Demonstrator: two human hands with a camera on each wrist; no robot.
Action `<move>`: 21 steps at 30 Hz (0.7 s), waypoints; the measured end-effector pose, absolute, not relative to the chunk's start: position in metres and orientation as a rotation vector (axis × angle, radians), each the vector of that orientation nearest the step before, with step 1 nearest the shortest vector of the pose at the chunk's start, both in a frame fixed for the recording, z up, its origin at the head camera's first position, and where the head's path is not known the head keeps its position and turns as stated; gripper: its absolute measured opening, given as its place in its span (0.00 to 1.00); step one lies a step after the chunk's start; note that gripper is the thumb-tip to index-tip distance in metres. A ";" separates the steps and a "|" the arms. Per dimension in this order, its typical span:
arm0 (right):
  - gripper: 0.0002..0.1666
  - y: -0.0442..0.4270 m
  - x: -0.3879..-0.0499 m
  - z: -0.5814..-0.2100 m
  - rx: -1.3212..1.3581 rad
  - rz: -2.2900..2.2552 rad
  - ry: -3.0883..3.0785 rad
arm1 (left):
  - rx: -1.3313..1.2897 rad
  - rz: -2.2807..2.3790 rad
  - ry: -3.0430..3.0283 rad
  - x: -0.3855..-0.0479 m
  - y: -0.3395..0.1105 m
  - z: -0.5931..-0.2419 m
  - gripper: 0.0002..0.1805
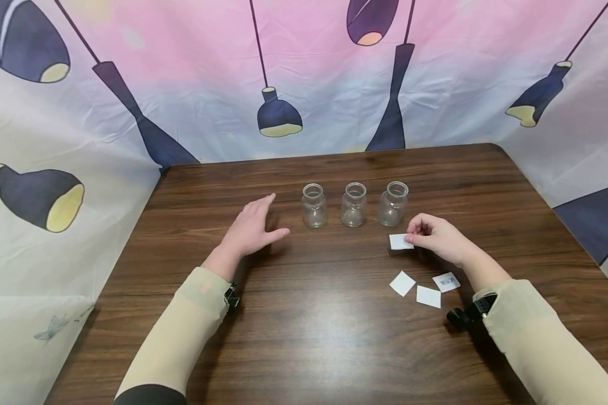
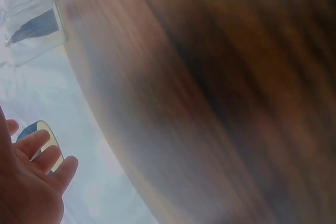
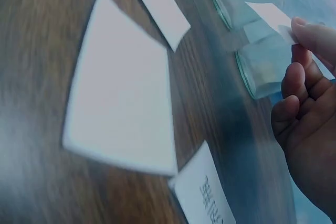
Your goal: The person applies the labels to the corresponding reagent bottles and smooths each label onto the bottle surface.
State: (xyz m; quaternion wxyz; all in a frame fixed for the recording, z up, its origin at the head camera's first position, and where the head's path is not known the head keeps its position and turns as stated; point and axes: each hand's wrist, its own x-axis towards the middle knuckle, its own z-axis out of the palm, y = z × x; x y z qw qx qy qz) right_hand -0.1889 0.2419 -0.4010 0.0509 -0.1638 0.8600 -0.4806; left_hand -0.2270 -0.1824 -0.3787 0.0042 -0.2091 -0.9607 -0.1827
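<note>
One card (image 1: 398,242) is hanging over the tabletop (image 1: 294,343), just in front of the right jar (image 1: 392,214), and my right grip (image 1: 434,239) is pinching its edge between thumb and fingers. My left grip (image 1: 250,226) is holding nothing, thumb and fingers standing apart, near the left jar (image 1: 314,215). I am judging that the card could be slipping or twisting if the thumb eases, since the pinch is covering only an edge. The right jar is standing close, so a stray knuckle could be tipping it towards its neighbour. A low wrist could be dragging the loose cards (image 1: 402,283). I am counting four cards: one pinched and three lying loose, one of those showing print; three jars standing in a row; two grips.
</note>
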 end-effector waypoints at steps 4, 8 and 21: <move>0.10 0.237 -0.190 -0.401 -0.510 -1.471 2.614 | -0.663 -0.627 -3.001 -0.225 -0.180 -0.379 0.51; 0.10 0.229 -0.192 -0.401 -0.506 -1.491 2.614 | -0.669 -0.681 -2.993 -0.223 -0.176 -0.378 0.48; 0.08 0.195 -0.178 -0.377 -0.449 -1.598 2.499 | -0.708 -0.846 -2.918 -0.206 -0.155 -0.370 0.40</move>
